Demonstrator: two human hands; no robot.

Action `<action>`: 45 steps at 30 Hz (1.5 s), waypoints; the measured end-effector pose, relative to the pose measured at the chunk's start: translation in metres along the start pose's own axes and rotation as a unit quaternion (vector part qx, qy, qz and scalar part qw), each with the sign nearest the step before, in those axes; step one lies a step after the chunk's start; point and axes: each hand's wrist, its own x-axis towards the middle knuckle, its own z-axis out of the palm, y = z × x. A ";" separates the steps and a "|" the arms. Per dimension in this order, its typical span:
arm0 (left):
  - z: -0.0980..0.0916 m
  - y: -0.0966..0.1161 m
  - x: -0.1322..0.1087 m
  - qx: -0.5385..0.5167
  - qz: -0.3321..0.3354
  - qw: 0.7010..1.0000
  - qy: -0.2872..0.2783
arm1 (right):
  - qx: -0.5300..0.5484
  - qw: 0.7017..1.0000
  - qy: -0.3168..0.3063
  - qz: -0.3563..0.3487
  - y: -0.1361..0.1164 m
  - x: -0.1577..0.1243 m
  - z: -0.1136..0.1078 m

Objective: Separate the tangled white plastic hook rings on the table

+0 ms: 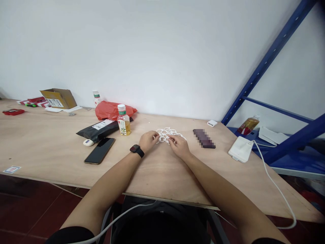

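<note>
A cluster of linked white plastic rings (pixel 168 133) lies on the wooden table (pixel 50 149), near its middle. My left hand (pixel 148 141), with a black watch on the wrist, pinches the rings at their left edge. My right hand (pixel 179 145) rests on the right part of the cluster, fingers curled onto the rings. Both hands touch the same piece.
A black phone (pixel 99 150), a white oval gadget (pixel 88 142), a black mailing bag (pixel 100 129), a tea bottle (pixel 124 120) and a red bag (pixel 111 109) lie left. A dark blurred object (pixel 203 138), white charger (pixel 240 149) with cable and blue shelving (pixel 279 112) stand right. A cardboard box (pixel 59 98) sits far left.
</note>
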 end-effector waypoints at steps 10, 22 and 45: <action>-0.004 -0.017 0.005 0.051 -0.086 0.995 0.029 | -0.087 0.994 0.032 0.066 0.040 0.009 -0.012; 0.002 -0.022 0.005 0.039 -0.093 0.995 0.010 | -0.143 0.968 -0.125 0.162 0.055 0.001 0.005; 0.015 -0.015 -0.006 0.131 -0.067 0.960 -0.237 | -0.148 0.946 -0.273 0.096 0.046 0.002 0.007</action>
